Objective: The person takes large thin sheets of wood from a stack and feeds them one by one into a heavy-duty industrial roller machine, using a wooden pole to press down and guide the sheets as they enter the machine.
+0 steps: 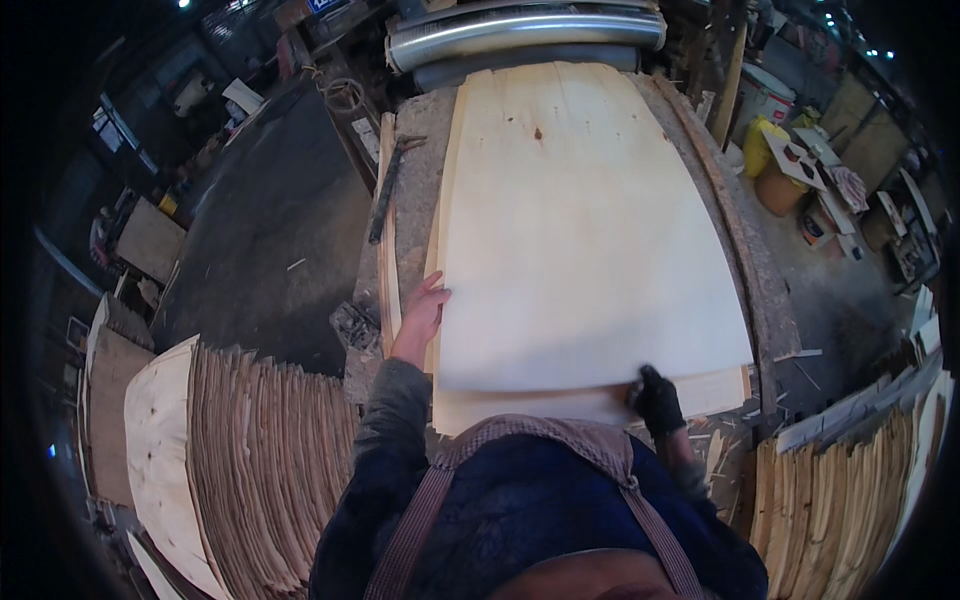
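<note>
A wide, pale wood veneer sheet (580, 230) lies on top of other sheets, its far end close to a metal roller (530, 38). At the sheet's left edge is my bare left hand (425, 305), thumb and a finger closed on the edge; its other fingers are partly hidden. My right hand (657, 400), in a dark glove, is closed on the near edge toward the right corner. That near edge looks slightly blurred and stands a little above the lower sheet (520, 408). Glove and motion hide the right fingertips in part.
A dark hammer-like tool (390, 190) rests on the bench's left side. Stacked veneer (270, 450) stands at my left, with another stack (835, 500) at my right. A handwheel (345, 95) is by the rollers. Buckets and a yellow bag (760, 145) sit at the far right.
</note>
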### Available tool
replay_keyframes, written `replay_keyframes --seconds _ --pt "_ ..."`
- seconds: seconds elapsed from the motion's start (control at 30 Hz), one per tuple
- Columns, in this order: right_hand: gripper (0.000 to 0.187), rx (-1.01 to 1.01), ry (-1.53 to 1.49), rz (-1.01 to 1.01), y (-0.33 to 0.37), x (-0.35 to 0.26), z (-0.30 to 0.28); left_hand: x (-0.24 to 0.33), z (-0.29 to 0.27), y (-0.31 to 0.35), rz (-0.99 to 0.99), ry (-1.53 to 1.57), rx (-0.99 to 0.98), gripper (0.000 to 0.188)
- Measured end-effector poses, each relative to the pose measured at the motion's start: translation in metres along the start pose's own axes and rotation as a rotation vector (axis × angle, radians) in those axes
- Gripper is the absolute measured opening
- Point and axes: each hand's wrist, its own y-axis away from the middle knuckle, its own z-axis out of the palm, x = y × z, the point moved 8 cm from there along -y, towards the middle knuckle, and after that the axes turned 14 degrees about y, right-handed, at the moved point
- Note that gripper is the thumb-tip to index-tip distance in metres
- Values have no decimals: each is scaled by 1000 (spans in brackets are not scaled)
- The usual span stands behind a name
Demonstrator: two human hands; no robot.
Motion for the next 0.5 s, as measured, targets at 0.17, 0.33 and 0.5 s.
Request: replay_keyframes --seconds 0.17,0.33,0.5 --pt "25 -192 -132 -103 -81 -50 37 -2 -14 16 232 -538 279 53" --pt "22 -99 -198 -87 -103 -50 46 -41 -35 84 238 -968 263 56" --pt "27 -75 -326 193 -100 -41 62 -81 9 129 290 -1494 433 72"
